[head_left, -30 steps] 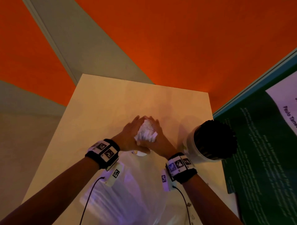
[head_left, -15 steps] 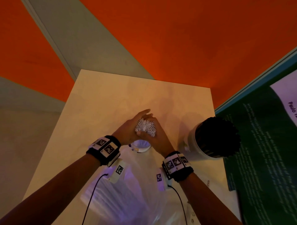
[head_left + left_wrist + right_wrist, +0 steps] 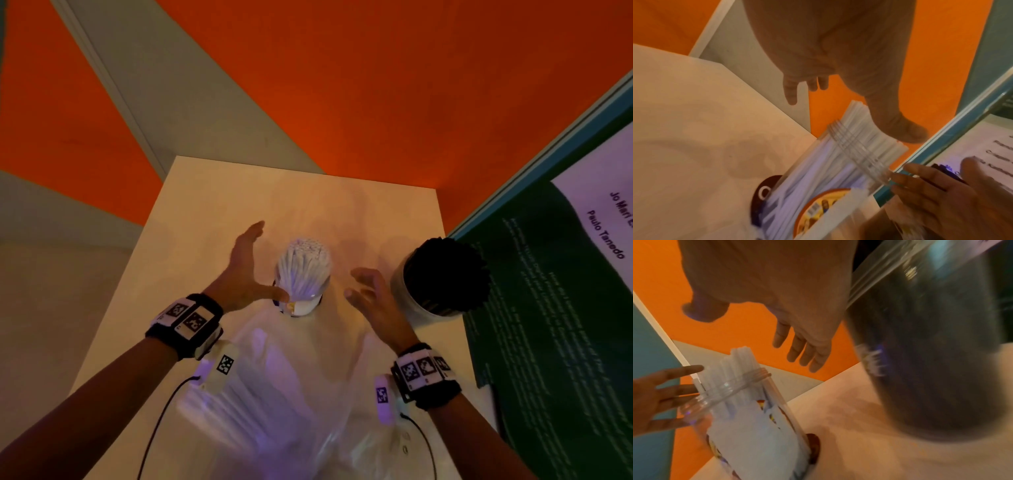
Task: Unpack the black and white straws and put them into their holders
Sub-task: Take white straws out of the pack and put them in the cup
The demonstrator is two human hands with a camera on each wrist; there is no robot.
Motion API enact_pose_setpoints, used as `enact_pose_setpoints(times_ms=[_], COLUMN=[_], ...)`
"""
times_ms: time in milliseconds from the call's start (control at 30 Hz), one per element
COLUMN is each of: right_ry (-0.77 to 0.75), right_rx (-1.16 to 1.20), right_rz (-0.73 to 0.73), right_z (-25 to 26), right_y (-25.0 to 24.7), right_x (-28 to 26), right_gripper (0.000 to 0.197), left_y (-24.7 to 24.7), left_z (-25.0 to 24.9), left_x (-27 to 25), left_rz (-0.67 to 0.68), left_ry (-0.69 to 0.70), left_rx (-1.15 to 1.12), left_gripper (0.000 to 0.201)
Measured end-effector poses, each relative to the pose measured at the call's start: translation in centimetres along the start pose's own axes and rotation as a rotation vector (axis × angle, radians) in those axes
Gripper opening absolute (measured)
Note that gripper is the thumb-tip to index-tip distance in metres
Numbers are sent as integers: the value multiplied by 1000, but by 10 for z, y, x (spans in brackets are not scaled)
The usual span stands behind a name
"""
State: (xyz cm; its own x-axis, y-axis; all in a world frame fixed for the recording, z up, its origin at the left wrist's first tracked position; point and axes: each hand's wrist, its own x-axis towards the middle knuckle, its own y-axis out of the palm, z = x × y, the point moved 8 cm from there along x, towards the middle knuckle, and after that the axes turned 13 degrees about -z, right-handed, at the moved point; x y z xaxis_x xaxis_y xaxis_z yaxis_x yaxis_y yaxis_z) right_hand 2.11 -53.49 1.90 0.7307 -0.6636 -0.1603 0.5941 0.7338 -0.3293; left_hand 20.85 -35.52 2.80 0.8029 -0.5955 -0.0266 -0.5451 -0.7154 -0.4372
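The white straws [image 3: 305, 263] stand bunched in a clear labelled jar [image 3: 301, 306] at the middle of the table. My left hand [image 3: 255, 267] is spread open just left of it, thumb [image 3: 277, 294] close to the jar's lower side. My right hand [image 3: 363, 287] hovers open to the jar's right, fingers relaxed, holding nothing. The black straws [image 3: 445, 274] fill a second jar [image 3: 416, 305] further right. In the left wrist view the white straws [image 3: 865, 139] poke above the jar's threaded rim [image 3: 859, 159]. The right wrist view shows the same jar [image 3: 740, 402] between both hands.
A crumpled clear plastic bag [image 3: 274, 394] lies on the table [image 3: 205, 212] between my forearms, near the front edge. A dark green poster board [image 3: 548, 308] borders the table on the right, right beside the black-straw jar. Orange floor surrounds the table.
Both hands were clasped around the tops of the white straws; they have now let go and moved apart to either side. The straws stand free in the jar.
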Motion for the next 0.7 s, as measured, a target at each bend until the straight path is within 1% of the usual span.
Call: enact_pose_setpoints(times_ms=[33,67,100,133,167,200,233,267,300,367,400,433,467,500,533,600,667,700], right_ry=[-6,-28,-53,-49,-1,64,128,189,238,280,255,198,144,113,113,127,93,58], right_rx=[-27,-84,-167,-265,-365,-461,-525,-549,-541,-516,-529,-548,-541,-516,-498,-492,-480,-516], right_rz=[-3,20,77,172,297,427,544,639,718,799,808,790,752,700,629,452,309,287], right_z=[-4,-8,-13,-21,-31,-44,-57,-69,-77,-86,-87,-86,-84,-82,-82,-82,-80,-80], right_y=[-11,-21,-26,-27,-25,-21,-15,-8,1,22,33,43,53,62,69,76,87,95], right_x=[-11,-23,-36,-51,-69,-88,-107,-124,-141,-163,-169,-172,-173,-173,-172,-168,-164,-163], right_gripper=[18,10,15,18,17,12,8,11,17,27,27,25,24,26,28,29,28,30], left_y=[-6,-9,-9,-6,1,12,25,42,59,88,98,107,112,115,115,113,105,99], left_z=[-2,-6,-12,-21,-30,-37,-42,-43,-42,-35,-30,-24,-20,-18,-19,-28,-39,-42], left_x=[-10,-23,-37,-52,-68,-84,-100,-116,-131,-160,-173,-183,-192,-200,-205,-211,-215,-217], left_rz=[-50,-91,-122,-132,-111,-54,34,140,253,450,529,591,633,651,645,597,539,506], left_ry=[22,55,110,182,248,289,305,304,297,277,263,257,259,259,249,223,218,215], left_rx=[40,79,125,176,224,268,317,383,462,628,715,806,886,927,908,755,625,584], left_gripper=[130,121,110,98,85,73,63,56,52,54,57,58,57,51,39,19,14,14])
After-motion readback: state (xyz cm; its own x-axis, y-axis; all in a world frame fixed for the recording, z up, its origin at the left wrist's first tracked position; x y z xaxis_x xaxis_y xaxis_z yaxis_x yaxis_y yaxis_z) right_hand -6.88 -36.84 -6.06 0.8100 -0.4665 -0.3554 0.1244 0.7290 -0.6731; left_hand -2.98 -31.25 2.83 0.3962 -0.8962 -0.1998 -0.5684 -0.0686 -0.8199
